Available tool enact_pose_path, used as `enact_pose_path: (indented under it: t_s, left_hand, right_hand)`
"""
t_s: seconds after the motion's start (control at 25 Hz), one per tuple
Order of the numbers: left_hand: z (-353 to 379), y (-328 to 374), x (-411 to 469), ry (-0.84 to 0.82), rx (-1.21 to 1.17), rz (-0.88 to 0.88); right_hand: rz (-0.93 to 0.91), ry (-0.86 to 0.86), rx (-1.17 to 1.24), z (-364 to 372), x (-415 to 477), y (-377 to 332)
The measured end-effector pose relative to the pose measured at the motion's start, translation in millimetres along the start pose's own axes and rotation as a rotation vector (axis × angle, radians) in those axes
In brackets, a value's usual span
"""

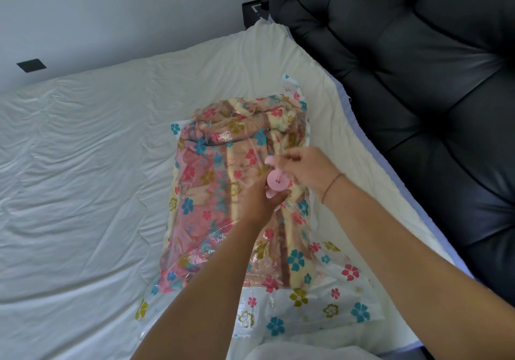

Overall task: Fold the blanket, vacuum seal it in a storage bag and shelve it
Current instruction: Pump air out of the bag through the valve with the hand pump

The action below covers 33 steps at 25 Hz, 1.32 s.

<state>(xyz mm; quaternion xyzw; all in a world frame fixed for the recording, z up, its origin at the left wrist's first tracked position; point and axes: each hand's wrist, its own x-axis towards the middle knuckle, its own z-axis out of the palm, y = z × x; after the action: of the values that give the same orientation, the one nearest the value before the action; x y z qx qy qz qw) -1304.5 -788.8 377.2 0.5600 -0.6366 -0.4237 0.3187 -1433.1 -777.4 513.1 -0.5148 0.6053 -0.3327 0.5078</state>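
Observation:
A clear storage bag (328, 301) printed with coloured flowers lies on the white bed, and the folded pink, cream and brown blanket (223, 181) fills it. On the bag's top face sits a round pink valve (276, 180). My left hand (262, 200) grips the valve from below, fingers curled round its base. My right hand (309, 170) hovers just above and to the right, pinching a small pink cap (269, 160). The cap is blurred.
The white sheet (83, 178) spreads wide to the left of the bag. A dark padded headboard (418, 80) runs along the right side. A black device (255, 11) stands at the bed's far corner and a dark plate (31, 65) is set in the wall.

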Motion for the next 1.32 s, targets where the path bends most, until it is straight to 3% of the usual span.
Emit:
enact_pose_path:
  t_s: [0.16, 0.4, 0.64, 0.72, 0.84, 0.88, 1.04, 1.12, 1.32]
  left_hand:
    - [-3, 0, 3, -0.012, -0.016, -0.034]
    - [4, -1, 0, -0.01, 0.009, 0.001]
    - [0, -2, 2, -0.007, -0.01, -0.02]
    - [2, -2, 1, -0.006, -0.008, -0.012]
    - [5, -6, 0, -0.01, 0.018, 0.016]
    - [4, -7, 0, -0.004, 0.019, 0.01]
    - [-2, -3, 6, 0.0, -0.007, -0.044]
    - [-3, -3, 7, -0.001, -0.012, -0.04]
    - [3, -3, 2, -0.01, 0.0, -0.001]
  right_hand:
    - [-0.249, 0.017, 0.205, -30, -12, -50]
    - [0.078, 0.007, -0.005, 9, 5, 19]
    - [-0.288, 0.022, 0.113, -31, -9, -48]
    - [-0.212, 0.028, 0.023, -18, -2, -23]
    - [0.052, -0.004, -0.118, 14, 7, 26]
    - [0.043, -0.007, -0.124, 14, 8, 25]
    - [-0.278, 0.027, -0.038, -22, -2, -46]
    - [-0.354, 0.03, -0.003, -27, 0, -53]
    - [0.0, -0.004, -0.215, 15, 15, 30]
